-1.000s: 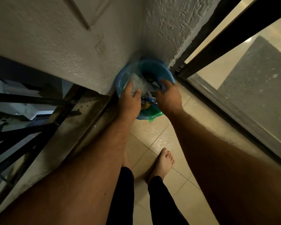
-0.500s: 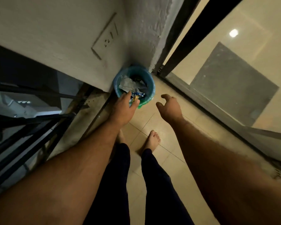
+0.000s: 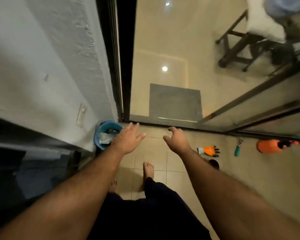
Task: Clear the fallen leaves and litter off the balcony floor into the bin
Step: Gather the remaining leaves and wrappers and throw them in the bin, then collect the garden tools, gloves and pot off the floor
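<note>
- While both arms reach forward over the tiled floor (image 3: 206, 172), neither hand holds anything.
- Left hand (image 3: 128, 140): fingers straight and spread, palm down, empty. In this view it overlaps the bin's right rim; whether it touches the rim cannot be told.
- Right hand (image 3: 177, 140): fingers loosely curled, thumb apart, empty, hanging above the floor just short of the door track (image 3: 163, 121).
- Bin (image 3: 105, 135): a blue round tub standing in the corner where the textured wall (image 3: 50, 66) meets the door frame (image 3: 123, 58). It sits against the wall, its mouth up.
- Litter (image 3: 105, 137): crumpled pale scraps, paper or plastic, lie inside the bin; a darker piece shows near its far rim. What each piece is cannot be made out.
- Feet (image 3: 148, 170): bare, on the tiles below the hands, with dark trousers (image 3: 152, 213) above them.
- Glove (image 3: 209, 150): orange with dark fingertips, flat on the floor to the right of the right forearm, well apart from the bin.
- Teal tool (image 3: 237, 149): small, with a handle, lying right of the glove, near the track.
- Orange object (image 3: 268, 146): rounded, further right by the track; blurred, so its kind is unclear.
- Mat (image 3: 175, 101): grey, rectangular, lying indoors behind the glass door (image 3: 163, 40).
- Railing (image 3: 33, 161): dark bars at the lower left, beyond the wall's edge.
</note>
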A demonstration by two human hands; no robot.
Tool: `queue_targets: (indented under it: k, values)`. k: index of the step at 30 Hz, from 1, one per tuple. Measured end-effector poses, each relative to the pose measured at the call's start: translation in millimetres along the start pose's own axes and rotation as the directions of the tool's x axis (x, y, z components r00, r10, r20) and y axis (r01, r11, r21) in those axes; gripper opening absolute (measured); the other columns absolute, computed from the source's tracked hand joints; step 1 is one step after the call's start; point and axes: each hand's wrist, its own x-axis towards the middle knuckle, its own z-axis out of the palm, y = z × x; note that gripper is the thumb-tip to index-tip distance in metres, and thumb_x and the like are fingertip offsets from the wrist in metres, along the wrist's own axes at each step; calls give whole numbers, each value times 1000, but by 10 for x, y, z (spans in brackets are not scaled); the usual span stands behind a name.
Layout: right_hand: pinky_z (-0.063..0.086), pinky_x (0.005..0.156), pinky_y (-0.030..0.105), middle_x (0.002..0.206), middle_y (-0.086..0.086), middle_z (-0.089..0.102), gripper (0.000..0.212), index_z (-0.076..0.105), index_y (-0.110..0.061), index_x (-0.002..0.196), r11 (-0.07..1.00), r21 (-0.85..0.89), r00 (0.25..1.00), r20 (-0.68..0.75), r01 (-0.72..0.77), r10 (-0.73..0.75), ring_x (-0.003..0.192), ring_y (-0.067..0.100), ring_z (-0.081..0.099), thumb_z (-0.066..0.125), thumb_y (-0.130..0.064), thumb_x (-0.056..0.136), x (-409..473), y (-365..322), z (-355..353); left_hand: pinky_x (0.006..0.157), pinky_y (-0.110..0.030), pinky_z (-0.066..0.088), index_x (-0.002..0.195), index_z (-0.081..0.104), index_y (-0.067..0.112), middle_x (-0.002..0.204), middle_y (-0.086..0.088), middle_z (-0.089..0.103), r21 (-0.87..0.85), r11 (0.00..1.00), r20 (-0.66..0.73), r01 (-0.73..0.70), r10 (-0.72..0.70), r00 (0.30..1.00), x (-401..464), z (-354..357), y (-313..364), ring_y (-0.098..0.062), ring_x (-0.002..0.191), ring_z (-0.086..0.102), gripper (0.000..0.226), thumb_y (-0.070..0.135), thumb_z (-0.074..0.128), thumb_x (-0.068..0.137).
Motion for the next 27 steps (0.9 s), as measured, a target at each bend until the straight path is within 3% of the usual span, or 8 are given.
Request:
queue_targets:
  k: [4, 7, 13, 16, 20, 24, 27]
  values:
    - [49, 98, 39, 132, 11, 57, 52, 51, -17, 138, 964, 228, 977, -133, -136, 169, 110, 28, 60, 60, -36, 90, -566, 292, -8, 120, -45, 22, 157, 17, 25, 164, -6, 14, 122, 977, 60, -174, 168, 984, -124, -65, 306, -27, 149, 21, 71, 62, 33, 98]
    - [48, 99, 40, 136, 9, 53, 52, 50, -19, 139, 913, 342, 937, -180, -224, 298, 115, 27, 58, 60, -37, 91, -1015, 626, 36, 119, -46, 24, 157, 18, 25, 164, -5, 15, 179, 940, 142, -289, 266, 953, -235, 43, 526, -27, 149, 21, 71, 62, 33, 98]
    - [42, 99, 33, 139, 11, 52, 51, 54, -16, 137, 741, 568, 785, -247, -358, 568, 123, 26, 53, 62, -34, 90, -1853, 1571, 9, 117, -40, 27, 155, 24, 19, 161, -5, 25, 257, 798, 307, -545, 467, 829, -475, 559, 1282, -23, 147, 27, 68, 58, 35, 99]
    - [42, 99, 32, 134, 10, 54, 51, 55, -16, 137, 650, 659, 701, -255, -378, 666, 118, 25, 55, 62, -34, 90, -2256, 2060, 29, 117, -39, 29, 154, 26, 19, 160, -5, 29, 261, 733, 377, -628, 521, 766, -610, 912, 1692, -21, 146, 28, 68, 58, 36, 99]
    - [43, 82, 30, 110, 6, 57, 47, 57, -20, 134, 543, 742, 611, -230, -394, 757, 89, 17, 52, 63, -38, 90, -2712, 2662, 136, 117, -40, 29, 154, 27, 20, 160, -4, 28, 252, 669, 460, -699, 553, 695, -811, 1442, 2225, -21, 145, 29, 69, 59, 36, 98]
    - [37, 77, 27, 101, 1, 47, 44, 57, -21, 133, 471, 796, 536, -225, -380, 813, 87, 16, 45, 64, -36, 92, -3164, 3283, 162, 116, -37, 28, 154, 28, 17, 159, -5, 29, 236, 588, 518, -774, 598, 612, -1122, 2059, 2793, -21, 145, 30, 70, 58, 38, 99]
    - [37, 78, 28, 98, 3, 51, 46, 58, -19, 133, 436, 819, 505, -215, -374, 836, 87, 16, 46, 63, -37, 91, -3450, 3676, 185, 115, -33, 27, 154, 29, 18, 159, -4, 30, 206, 536, 554, -818, 626, 549, -1343, 2457, 3158, -20, 144, 31, 67, 55, 40, 100]
